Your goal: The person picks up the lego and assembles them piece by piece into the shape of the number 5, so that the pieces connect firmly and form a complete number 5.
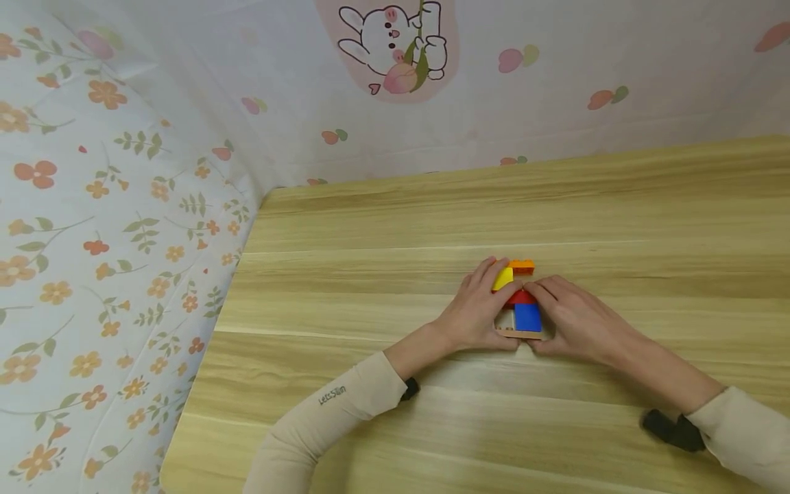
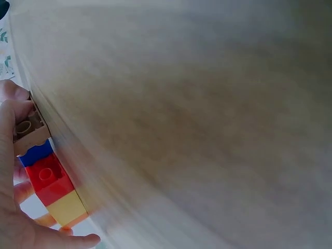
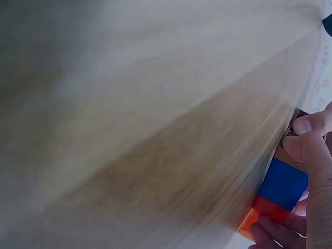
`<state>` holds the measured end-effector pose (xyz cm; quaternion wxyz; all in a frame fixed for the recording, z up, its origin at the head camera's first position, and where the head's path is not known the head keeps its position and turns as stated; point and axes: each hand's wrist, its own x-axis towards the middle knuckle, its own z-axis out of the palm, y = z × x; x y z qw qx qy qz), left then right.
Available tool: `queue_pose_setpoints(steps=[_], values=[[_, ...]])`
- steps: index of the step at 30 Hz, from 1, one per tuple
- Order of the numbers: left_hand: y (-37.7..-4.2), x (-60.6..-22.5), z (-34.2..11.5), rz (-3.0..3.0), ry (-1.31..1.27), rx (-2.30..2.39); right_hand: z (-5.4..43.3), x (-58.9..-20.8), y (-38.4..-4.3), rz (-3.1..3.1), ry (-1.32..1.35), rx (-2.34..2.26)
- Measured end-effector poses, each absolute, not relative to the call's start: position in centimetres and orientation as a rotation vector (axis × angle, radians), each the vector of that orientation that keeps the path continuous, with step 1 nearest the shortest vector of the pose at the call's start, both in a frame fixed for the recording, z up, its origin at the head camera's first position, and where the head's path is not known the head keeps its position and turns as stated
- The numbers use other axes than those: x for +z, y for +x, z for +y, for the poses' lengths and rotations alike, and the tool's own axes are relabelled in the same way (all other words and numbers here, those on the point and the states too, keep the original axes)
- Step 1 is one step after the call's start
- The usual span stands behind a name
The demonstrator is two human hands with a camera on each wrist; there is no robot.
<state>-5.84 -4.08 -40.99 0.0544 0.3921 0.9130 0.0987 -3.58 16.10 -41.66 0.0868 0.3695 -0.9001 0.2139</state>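
Note:
Both hands hold one stack of toy building bricks lying over the wooden table. In the head view an orange brick point(image 1: 523, 266) is at the far end, then a yellow brick point(image 1: 503, 278), a red brick point(image 1: 521, 297), a blue brick point(image 1: 528, 318) and a tan brick point(image 1: 521, 335) nearest the person. My left hand point(image 1: 472, 312) grips the left side, thumb at the tan end and fingers along the yellow and red bricks. On the other side my right hand point(image 1: 580, 319) pinches the stack between thumb at the tan brick and fingers by the red one. The fingers partly cover the bricks.
The wood-grain table point(image 1: 370, 274) extends around the hands. Behind it hangs a cloth point(image 1: 278, 123) with a rabbit print, and a flowered cloth point(image 1: 123, 274) hangs on the left. Black devices point(image 1: 673, 431) sit at the wrists by the beige sleeves.

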Motion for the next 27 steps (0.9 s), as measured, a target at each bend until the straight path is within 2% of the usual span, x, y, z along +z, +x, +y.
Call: queue_pose_setpoints(steps=[18,27], values=[[-6.1,-41.1,-4.1,2.761,1.189,0.294,16.4,-42.0,-4.0,-2.742,1.07,0.666],[-6.3,-40.9,-6.1,2.678,1.157,0.318,17.1,-42.2,-3.6,-2.812,1.035,0.658]])
